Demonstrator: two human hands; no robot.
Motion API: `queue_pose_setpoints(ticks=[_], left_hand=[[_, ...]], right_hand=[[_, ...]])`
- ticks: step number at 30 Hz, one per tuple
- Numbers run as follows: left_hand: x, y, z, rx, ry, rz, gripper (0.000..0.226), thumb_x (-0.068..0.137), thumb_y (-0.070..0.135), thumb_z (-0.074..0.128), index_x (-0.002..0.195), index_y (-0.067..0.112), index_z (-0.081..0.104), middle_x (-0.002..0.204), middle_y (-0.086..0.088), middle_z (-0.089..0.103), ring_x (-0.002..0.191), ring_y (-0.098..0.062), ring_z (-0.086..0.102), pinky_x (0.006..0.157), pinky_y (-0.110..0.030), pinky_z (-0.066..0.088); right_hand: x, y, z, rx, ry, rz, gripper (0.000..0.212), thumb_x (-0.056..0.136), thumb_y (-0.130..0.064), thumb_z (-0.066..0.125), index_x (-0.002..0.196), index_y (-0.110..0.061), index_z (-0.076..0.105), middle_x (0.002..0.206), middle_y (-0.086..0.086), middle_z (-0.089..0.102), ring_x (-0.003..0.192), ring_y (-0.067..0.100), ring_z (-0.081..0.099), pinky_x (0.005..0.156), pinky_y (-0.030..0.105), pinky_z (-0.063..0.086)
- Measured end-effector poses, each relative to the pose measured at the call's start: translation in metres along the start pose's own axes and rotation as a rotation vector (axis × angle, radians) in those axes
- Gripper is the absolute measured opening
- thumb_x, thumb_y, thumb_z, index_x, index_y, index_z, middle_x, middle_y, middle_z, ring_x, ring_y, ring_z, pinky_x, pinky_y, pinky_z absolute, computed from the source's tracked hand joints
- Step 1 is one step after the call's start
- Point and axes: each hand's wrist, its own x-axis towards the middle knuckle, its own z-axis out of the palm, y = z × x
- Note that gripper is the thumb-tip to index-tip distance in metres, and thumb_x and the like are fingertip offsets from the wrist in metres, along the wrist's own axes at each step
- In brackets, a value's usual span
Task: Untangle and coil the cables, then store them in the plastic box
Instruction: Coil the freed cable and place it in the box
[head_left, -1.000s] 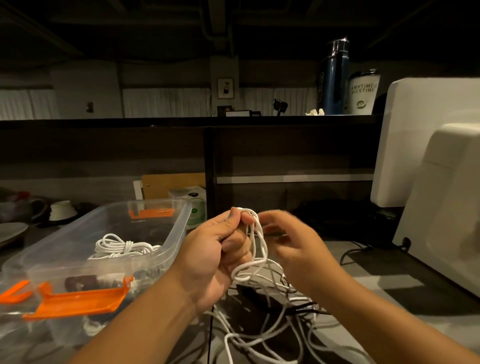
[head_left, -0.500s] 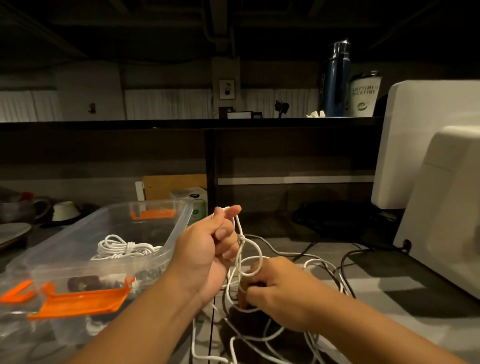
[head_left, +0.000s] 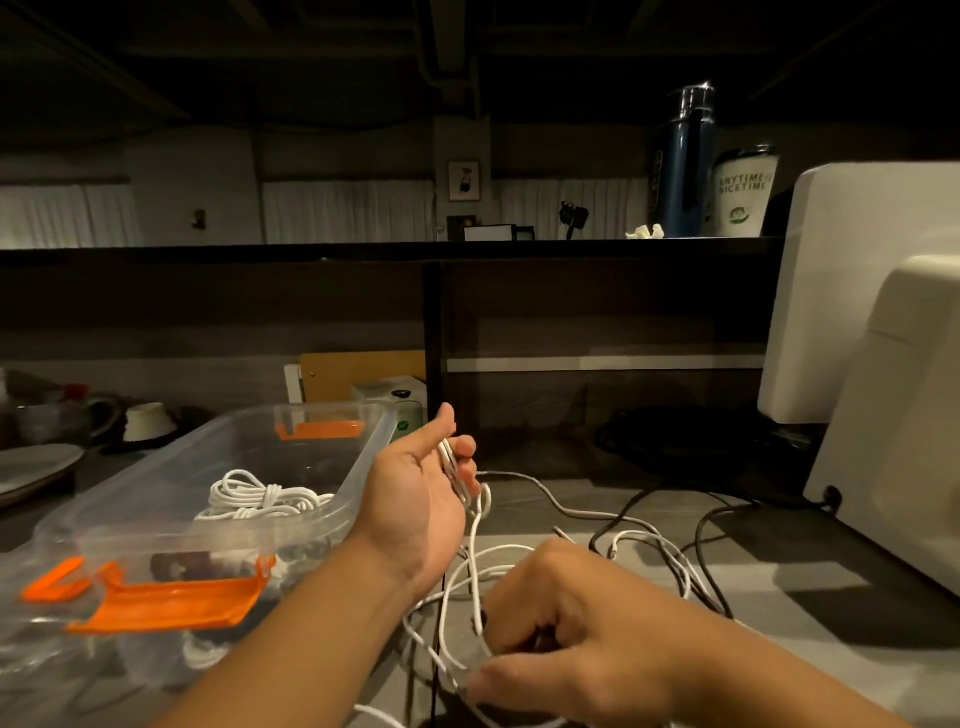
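Observation:
My left hand is raised beside the box with loops of a white cable held between its fingers and palm. From there the cable drops to my right hand, low on the desk, which pinches the strand among a loose tangle of white and black cables. A clear plastic box with orange latches stands at the left. Inside it lies a coiled white cable and some dark items.
A white appliance fills the right side, with a black cord running to it. A dark partition wall stands behind the desk; a blue flask and a cup sit on its ledge. Dishes lie far left.
My right hand has dropped from beside the left hand down to the desk, drawing the white cable with it. My left hand has loosened and holds fewer loops.

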Motion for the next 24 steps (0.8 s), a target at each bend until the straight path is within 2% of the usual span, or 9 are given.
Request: queue_pose_setpoints(ticks=[5,7,9,11,13,15,18,21,24], left_hand=[[0.003,-0.011,-0.006,0.33,-0.024,0.054,0.041,0.077,0.04,0.071,0.101,0.01,0.054,0.081,-0.003,0.045,0.072,-0.012,0.039,0.074,-0.028,0.034],[0.003,-0.016,-0.009,0.56,-0.089,0.086,0.073,0.079,0.056,0.066,0.126,0.002,0.052,0.088,-0.003,0.047,0.077,-0.012,0.042,0.077,-0.029,0.035],[0.003,-0.02,-0.013,0.759,-0.163,0.087,0.108,0.077,0.08,0.058,0.153,0.009,0.03,0.114,-0.008,0.057,0.102,-0.017,0.054,0.086,-0.028,0.038],[0.003,-0.023,-0.017,0.894,-0.224,0.083,0.12,0.067,0.093,0.045,0.159,0.019,0.02,0.153,-0.017,0.039,0.139,-0.027,0.042,0.105,-0.03,0.035],[0.002,-0.023,-0.02,0.953,-0.258,0.067,0.128,0.06,0.099,0.038,0.16,0.021,0.018,0.159,-0.018,0.027,0.146,-0.028,0.033,0.118,-0.036,0.026],[0.002,-0.023,-0.019,0.978,-0.257,0.048,0.119,0.069,0.094,0.033,0.16,0.019,0.018,0.157,-0.007,0.037,0.144,-0.02,0.036,0.115,-0.033,0.024],[-0.005,-0.022,-0.014,1.195,-0.33,0.109,0.098,0.076,0.085,0.033,0.153,0.025,0.026,0.113,0.022,0.047,0.116,0.004,0.046,0.097,-0.015,0.032],[-0.005,-0.025,-0.015,1.4,-0.38,0.175,0.076,0.082,0.079,0.044,0.134,0.024,0.043,0.092,0.005,0.048,0.085,0.001,0.044,0.078,-0.021,0.046],[-0.007,-0.023,-0.016,1.41,-0.414,0.178,0.073,0.071,0.083,0.059,0.126,0.035,0.05,0.081,0.012,0.044,0.069,-0.002,0.041,0.067,-0.024,0.042]], right_hand=[[-0.001,0.002,-0.001,0.226,0.07,-0.025,0.044,0.087,-0.008,0.064,0.049,-0.014,0.043,0.053,0.009,0.037,0.053,0.028,0.036,0.052,0.043,0.029],[-0.002,0.005,-0.006,0.329,0.208,-0.076,0.04,0.08,-0.015,0.065,0.047,-0.026,0.046,0.05,-0.001,0.04,0.049,0.017,0.037,0.05,0.029,0.032],[-0.004,0.012,-0.014,0.414,0.36,-0.126,0.033,0.076,-0.023,0.062,0.047,-0.025,0.049,0.049,-0.007,0.04,0.048,0.01,0.036,0.052,0.017,0.034],[-0.005,0.019,-0.024,0.502,0.487,-0.162,0.031,0.073,-0.025,0.06,0.044,-0.024,0.048,0.048,-0.007,0.039,0.048,0.009,0.034,0.053,0.016,0.035],[-0.008,0.023,-0.032,0.595,0.588,-0.177,0.032,0.07,-0.027,0.06,0.041,-0.024,0.046,0.047,-0.003,0.036,0.047,0.012,0.032,0.053,0.02,0.034],[-0.009,0.024,-0.037,0.671,0.65,-0.168,0.033,0.067,-0.03,0.061,0.04,-0.021,0.043,0.047,0.0,0.032,0.047,0.014,0.029,0.051,0.023,0.032],[-0.009,0.027,-0.043,0.787,0.714,-0.125,0.036,0.065,-0.031,0.062,0.041,-0.019,0.039,0.048,0.001,0.026,0.048,0.016,0.023,0.051,0.028,0.023],[-0.012,0.034,-0.05,0.898,0.8,-0.075,0.041,0.073,-0.027,0.063,0.046,-0.015,0.034,0.051,0.002,0.023,0.05,0.017,0.019,0.053,0.033,0.02],[-0.014,0.043,-0.058,1.005,0.905,-0.007,0.046,0.092,-0.027,0.054,0.05,-0.015,0.038,0.054,0.001,0.025,0.051,0.016,0.02,0.049,0.028,0.023]])
